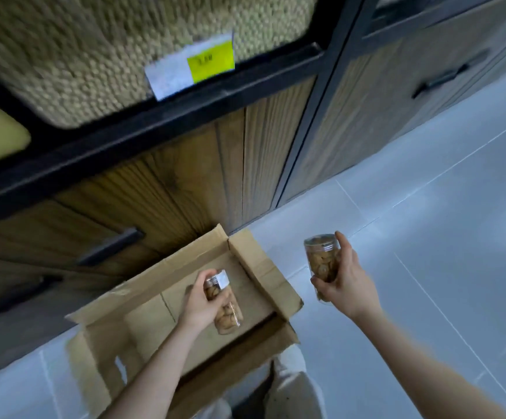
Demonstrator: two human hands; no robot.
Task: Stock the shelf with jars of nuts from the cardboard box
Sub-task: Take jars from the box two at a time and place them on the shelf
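Note:
An open cardboard box (254,267) sits on the floor against the cabinet front, flaps spread. My left hand (199,300) is over the box's inside and grips a clear jar of nuts (227,313) with a white label by its lid. My right hand (347,282) is to the right of the box, above the floor tiles, holding a second clear jar of nuts (319,261) upright by its side. No other jars show in the box.
Wooden cabinet doors with black handles (111,246) stand behind the box. Above them a black-framed bin of pale nuts (125,55) carries a yellow price tag (211,60). Grey floor tiles (427,207) spread to the right. My light trousers (294,388) show below the box.

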